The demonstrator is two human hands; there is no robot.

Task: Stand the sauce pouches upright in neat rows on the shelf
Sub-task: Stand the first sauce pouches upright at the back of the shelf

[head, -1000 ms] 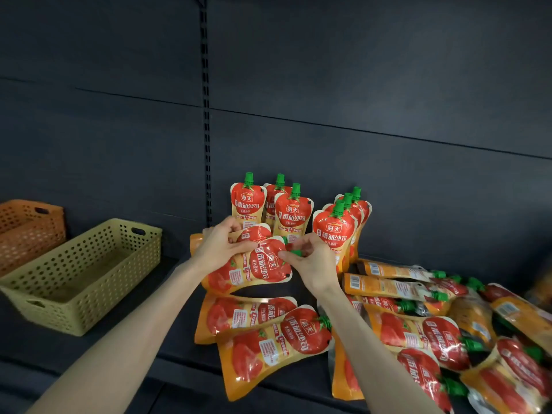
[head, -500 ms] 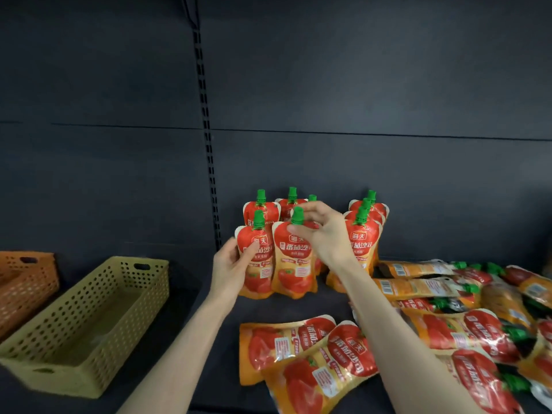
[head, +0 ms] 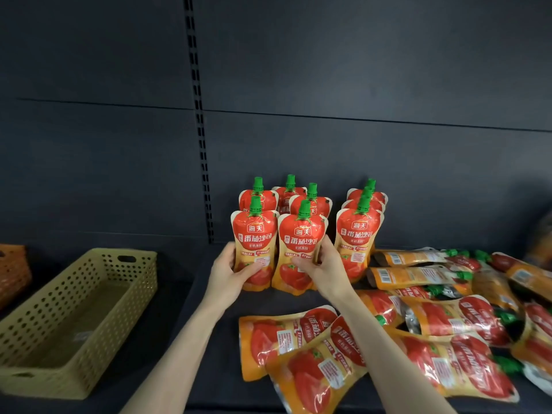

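1. Sauce pouches, two red-and-orange foil ones with green caps [head: 254,249] [head: 300,258], have just been stood upright in front of the back rows.
2. One is gripped by the left hand [head: 230,271], the other by the right hand [head: 321,268].
3. Many flat pouches [head: 298,351] remain beside them on the dark shelf [head: 191,339], so more rows are needed.

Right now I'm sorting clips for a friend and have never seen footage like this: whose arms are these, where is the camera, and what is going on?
The camera sits on a person's head, looking down at their own bare arms. The left hand and right hand each grip one upright tomato sauce pouch: the left front pouch and the middle front pouch. More stand in rows behind and beside them on the dark shelf. A pile of flat pouches lies at right. An empty yellow basket and part of an orange basket sit at left.
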